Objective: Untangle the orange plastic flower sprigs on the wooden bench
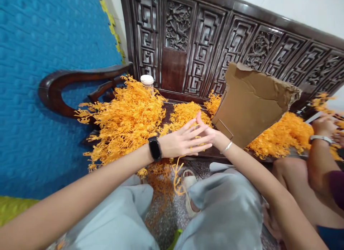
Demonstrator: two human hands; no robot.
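My left hand [178,140], with a black watch on the wrist, is stretched out flat, fingers spread. Its fingers cross over my right hand [216,138], whose wrist carries a silver bracelet. Most of the right hand's fingers are hidden behind the left; one fingertip points up. A branching orange artificial sprig [176,178] dangles just below my left palm; I cannot tell what holds its upper end. Orange bits show between the fingers. Beyond the hands lies a small orange heap [188,112], and to the left a large bushy pile of orange sprigs [129,117].
A carved dark wooden bench [173,72] bears the piles, a white-lidded cup [147,80] and a leaning cardboard piece [249,103]. More orange sprigs [287,133] lie to the right, beside another person's hand [324,125]. Blue foam matting [53,35] is at left.
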